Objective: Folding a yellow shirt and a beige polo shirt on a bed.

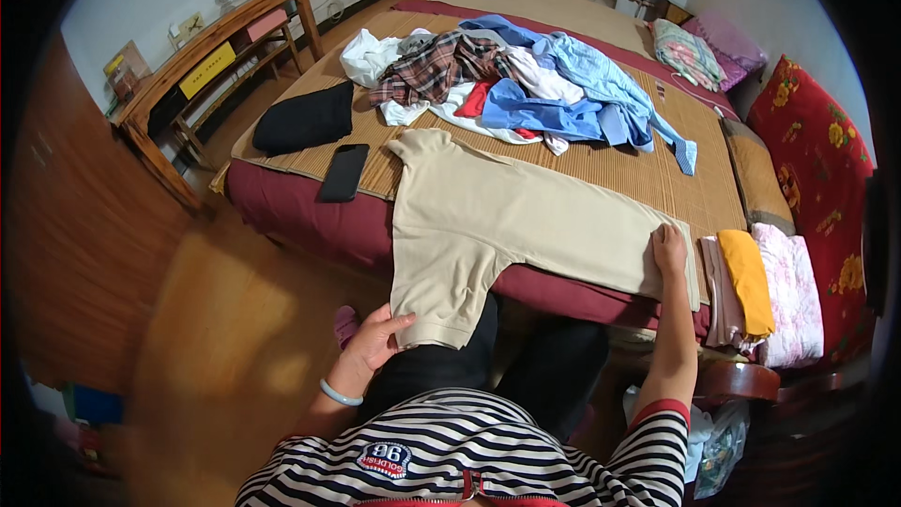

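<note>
A beige short-sleeved shirt [521, 204] lies spread sideways along the near side of the bed, its collar end hidden or turned from view. One sleeve hangs over the bed's edge towards my lap. My left hand [380, 338] pinches the cuff of that sleeve between thumb and fingers. At the right, my right hand [669, 248] rests in a loose fist on the shirt's hem end; whether it grips the cloth is hard to tell. Just beyond the shirt are a black smartphone [343, 172] and a folded black garment [304, 120].
A heap of loose clothes [521, 77] covers the middle of the bamboo mat [704, 204]. Folded garments [747, 282] lie at the bed's right end, beside a red floral cushion [823, 211]. A wooden table [211, 35] stands along the left wall. A plastic bag [723, 447] sits low at right.
</note>
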Demonstrator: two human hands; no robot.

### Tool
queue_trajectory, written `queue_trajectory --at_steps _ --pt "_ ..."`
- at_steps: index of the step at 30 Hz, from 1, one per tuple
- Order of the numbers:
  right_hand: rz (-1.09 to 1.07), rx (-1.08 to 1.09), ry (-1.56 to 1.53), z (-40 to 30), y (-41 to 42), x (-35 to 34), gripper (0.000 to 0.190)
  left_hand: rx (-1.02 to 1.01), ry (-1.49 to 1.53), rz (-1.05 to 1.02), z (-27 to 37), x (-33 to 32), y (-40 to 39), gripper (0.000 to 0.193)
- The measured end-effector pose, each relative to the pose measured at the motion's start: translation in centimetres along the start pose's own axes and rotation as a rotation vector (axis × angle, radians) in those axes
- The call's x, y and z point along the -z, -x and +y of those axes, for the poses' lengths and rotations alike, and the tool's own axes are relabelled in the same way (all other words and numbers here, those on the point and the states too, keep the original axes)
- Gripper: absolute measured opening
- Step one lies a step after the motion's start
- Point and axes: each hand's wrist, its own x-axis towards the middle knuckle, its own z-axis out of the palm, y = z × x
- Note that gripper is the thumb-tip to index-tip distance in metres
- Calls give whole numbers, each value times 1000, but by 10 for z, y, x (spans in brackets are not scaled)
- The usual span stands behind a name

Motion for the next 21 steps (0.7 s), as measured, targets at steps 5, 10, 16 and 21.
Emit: queue_trajectory --at_steps 5,10,16,21 --pt "203 397 -217 -101 52 16 45 20 -34 51 -8 11 2 48" --pt "-192 903 -440 -236 172 54 57 1 -26 38 -3 3 6 47" --pt "-162 1035 -330 -274 232 20 58 -9 19 -10 5 -7 10 42" --pt "-105 1008 -478 -291 240 18 69 -46 87 -15 15 -11 20 38"
